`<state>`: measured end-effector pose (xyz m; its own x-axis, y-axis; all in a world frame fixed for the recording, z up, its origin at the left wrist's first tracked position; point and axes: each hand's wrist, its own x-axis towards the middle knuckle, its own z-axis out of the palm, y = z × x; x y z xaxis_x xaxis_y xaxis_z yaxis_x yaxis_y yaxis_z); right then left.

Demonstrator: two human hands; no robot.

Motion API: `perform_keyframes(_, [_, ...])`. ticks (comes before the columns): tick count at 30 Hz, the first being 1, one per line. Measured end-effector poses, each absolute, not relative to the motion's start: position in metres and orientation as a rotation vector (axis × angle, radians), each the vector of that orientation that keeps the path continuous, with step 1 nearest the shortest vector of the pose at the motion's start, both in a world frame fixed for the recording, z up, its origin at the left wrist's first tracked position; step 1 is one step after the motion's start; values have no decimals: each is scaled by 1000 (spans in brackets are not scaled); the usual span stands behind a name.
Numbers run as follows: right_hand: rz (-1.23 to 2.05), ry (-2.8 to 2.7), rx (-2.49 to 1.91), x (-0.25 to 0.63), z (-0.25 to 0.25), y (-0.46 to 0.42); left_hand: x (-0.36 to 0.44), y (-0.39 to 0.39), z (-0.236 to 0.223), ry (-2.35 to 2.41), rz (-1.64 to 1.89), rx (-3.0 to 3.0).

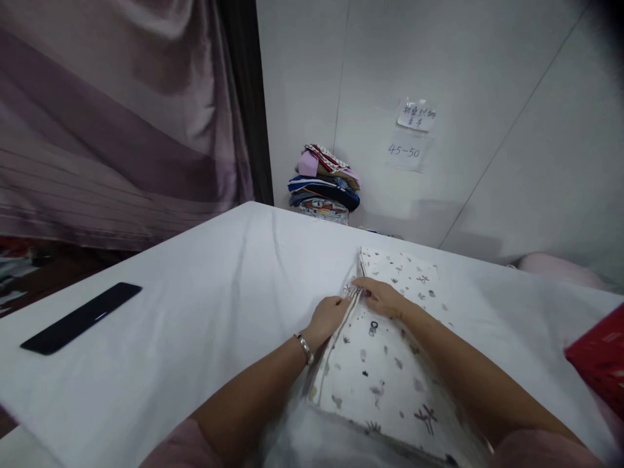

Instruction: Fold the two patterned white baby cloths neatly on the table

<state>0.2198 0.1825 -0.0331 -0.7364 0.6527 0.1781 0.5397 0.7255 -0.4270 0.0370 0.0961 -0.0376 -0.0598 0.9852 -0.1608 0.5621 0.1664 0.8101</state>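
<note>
A white cloth [390,370] printed with flamingos, palm trees and other small figures lies folded in layers on the white-covered table [209,312], near its front edge. My left hand [331,317], with a silver band at the wrist, is closed at the cloth's left folded edge. Just across from it, my right hand [380,296] pinches the same edge from above, thumb and fingers together. Between the hands the layered edges are lifted a little. The cloth's far part lies flat beyond my right hand.
A long black flat object [80,318] lies at the table's left. Folded fabrics are stacked [324,182] behind the far edge, against the wall with paper signs [414,117]. A purple-pink curtain [121,117] hangs at left. Something red [599,351] juts in at right.
</note>
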Motion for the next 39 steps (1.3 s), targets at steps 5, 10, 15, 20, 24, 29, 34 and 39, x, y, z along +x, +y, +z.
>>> perform_keyframes(5, [498,-2608,-978,217,-22,173,35,107,-42,1699,714,1484])
perform_keyframes(10, [455,-2625,-828,216,-29,174,34,110,-44,1675,687,1502])
perform_keyframes(15, [424,-2629,-795,216,-41,180,35,113,-41,1712,671,1521])
perform_keyframes(20, [492,-2675,-823,218,-36,183,36,112,-37,1775,670,1593])
perform_keyframes(24, [532,-2741,-870,215,-25,187,38,105,-30,1832,664,1726])
perform_keyframes(29, [519,-2802,-861,202,-17,192,43,97,-25,1891,614,1901])
perform_keyframes(34, [511,-2869,-823,192,-12,198,45,96,-26,1927,528,1963])
perform_keyframes(39, [489,-2915,-873,189,-7,202,45,96,-29,1924,515,2003])
